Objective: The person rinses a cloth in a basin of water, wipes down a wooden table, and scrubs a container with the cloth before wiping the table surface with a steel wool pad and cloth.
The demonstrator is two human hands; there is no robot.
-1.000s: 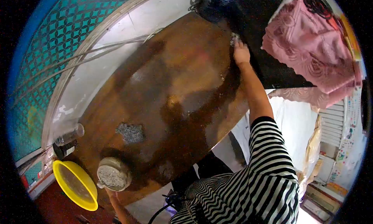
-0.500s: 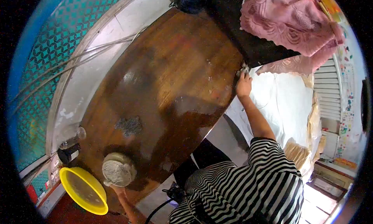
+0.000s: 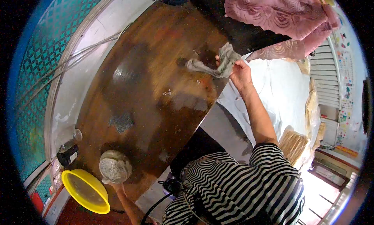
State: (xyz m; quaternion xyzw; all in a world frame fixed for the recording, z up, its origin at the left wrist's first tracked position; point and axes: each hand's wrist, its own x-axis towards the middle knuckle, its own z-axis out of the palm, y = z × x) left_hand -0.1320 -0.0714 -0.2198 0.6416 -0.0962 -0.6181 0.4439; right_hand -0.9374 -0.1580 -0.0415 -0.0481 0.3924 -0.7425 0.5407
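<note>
A damp grey rag [image 3: 228, 61] hangs from my right hand [image 3: 242, 73], its fingers closed on it above the edge of a brown wooden table [image 3: 156, 88]. One end of the rag trails out to the left over the wood. My left hand [image 3: 117, 186] is at the handle side of a round, pale mug-like pot [image 3: 115, 166]; its fingers are mostly hidden by the pot. Something greyish-white and foamy or powdery fills the pot. Wet patches and a dark grey smear [image 3: 121, 123] mark the tabletop.
A yellow basin [image 3: 85, 192] of cloudy water stands beside the table at lower left. Near it are a clear glass jar [image 3: 72, 142] and a dark container [image 3: 68, 156]. Pink cloth [image 3: 280, 14] drapes over a black surface; a white sheet [image 3: 282, 88] lies right.
My right hand has lifted the rag off the table's right edge, and the rag now hangs stretched out. The left hand stays at the pot. The view has shifted slightly.
</note>
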